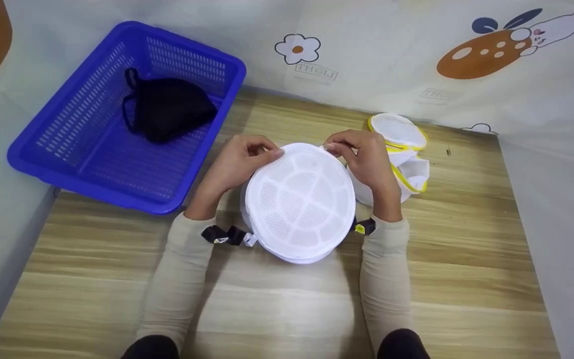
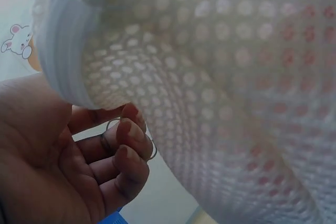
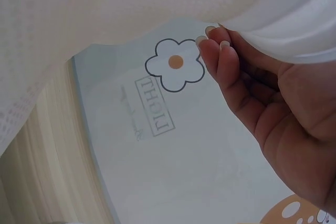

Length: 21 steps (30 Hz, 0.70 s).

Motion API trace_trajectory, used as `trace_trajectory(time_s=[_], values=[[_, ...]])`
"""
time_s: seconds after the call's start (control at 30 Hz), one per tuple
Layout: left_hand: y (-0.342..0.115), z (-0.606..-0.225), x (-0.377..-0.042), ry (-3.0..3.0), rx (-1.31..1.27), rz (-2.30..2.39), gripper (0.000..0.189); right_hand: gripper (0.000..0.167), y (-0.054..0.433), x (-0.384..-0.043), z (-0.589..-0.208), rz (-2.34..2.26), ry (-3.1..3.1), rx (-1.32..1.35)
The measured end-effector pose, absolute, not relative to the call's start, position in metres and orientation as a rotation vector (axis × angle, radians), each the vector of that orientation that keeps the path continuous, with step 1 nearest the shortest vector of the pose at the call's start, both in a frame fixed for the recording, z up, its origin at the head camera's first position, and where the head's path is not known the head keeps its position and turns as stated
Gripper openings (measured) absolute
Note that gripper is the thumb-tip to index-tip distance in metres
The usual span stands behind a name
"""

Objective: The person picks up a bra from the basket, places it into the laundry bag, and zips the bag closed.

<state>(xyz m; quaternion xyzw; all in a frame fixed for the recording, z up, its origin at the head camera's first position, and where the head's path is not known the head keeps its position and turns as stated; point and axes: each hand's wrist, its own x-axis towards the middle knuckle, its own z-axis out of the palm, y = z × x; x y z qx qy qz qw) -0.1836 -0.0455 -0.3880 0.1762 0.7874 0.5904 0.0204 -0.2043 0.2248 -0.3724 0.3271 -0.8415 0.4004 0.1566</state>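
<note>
On the wall sheet [image 1: 366,65] beyond my left hand [image 1: 239,162] and my right hand [image 1: 364,154], I can read one word, LIGHT [image 1: 316,72], in capitals, mirror-reversed inside a thin box just below a printed flower [image 1: 297,49]. From my right wrist I see it past my grip, turned on its side; the smaller line [image 3: 131,113] along its box is too faint to make out. Beyond and to the right of my right hand, another boxed print [image 1: 437,93] shows TH, the remainder blurred. A yellow mark [image 1: 360,229] by my right wrist is illegible.
</note>
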Motion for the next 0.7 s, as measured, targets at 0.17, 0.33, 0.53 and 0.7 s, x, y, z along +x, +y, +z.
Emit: trace_trajectory(time_s=[0.17, 0.33, 0.53, 0.7], values=[[-0.0445, -0.3876, -0.1833, 2.463, 0.534, 1.847, 0.014, 0.007, 0.2229, -0.2025, -0.3702, 1.148, -2.405, 0.958], [-0.0442, -0.3876, -0.1830, 2.497, 0.539, 1.843, 0.012, 0.007, 0.2231, -0.2011, -0.3696, 1.133, -2.422, 0.929], [-0.0439, -0.3876, -0.1829, 2.521, 0.532, 1.836, 0.012, 0.007, 0.2255, -0.2009, -0.3701, 1.139, -2.424, 0.921], [-0.0452, -0.3872, -0.1833, 2.523, 0.520, 1.838, 0.011, 0.008, 0.2289, -0.2018, -0.3702, 1.166, -2.401, 0.946]])
